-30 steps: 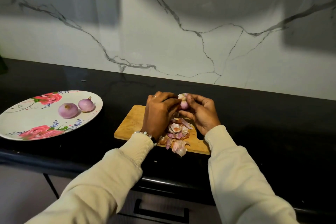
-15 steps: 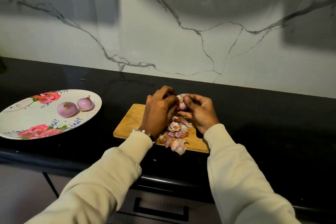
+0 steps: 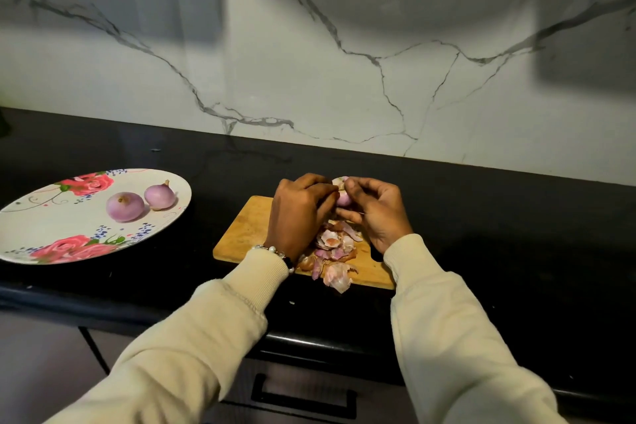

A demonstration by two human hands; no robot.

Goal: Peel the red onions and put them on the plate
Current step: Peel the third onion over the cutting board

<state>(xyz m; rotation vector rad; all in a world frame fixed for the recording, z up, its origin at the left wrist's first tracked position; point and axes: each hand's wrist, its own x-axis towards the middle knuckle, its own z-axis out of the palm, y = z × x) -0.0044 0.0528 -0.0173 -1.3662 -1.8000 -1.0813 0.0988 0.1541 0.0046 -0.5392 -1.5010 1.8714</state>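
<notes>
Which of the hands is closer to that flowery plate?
Left. The left hand sits over the wooden cutting board, nearer the white rose-patterned plate; the right hand lies beyond it.

Cream ribbed-cuff sleeves (image 3: 213,330); pearl bracelet (image 3: 275,251) on left wrist.

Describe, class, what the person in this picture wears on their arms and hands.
Both arms are covered by long cream sleeves with ribbed cuffs at the wrists. The left hand has a bracelet of pale, pearl-like beads with some dark ones just above the cuff. The right hand is bare, with no bracelet or glove visible.
</notes>
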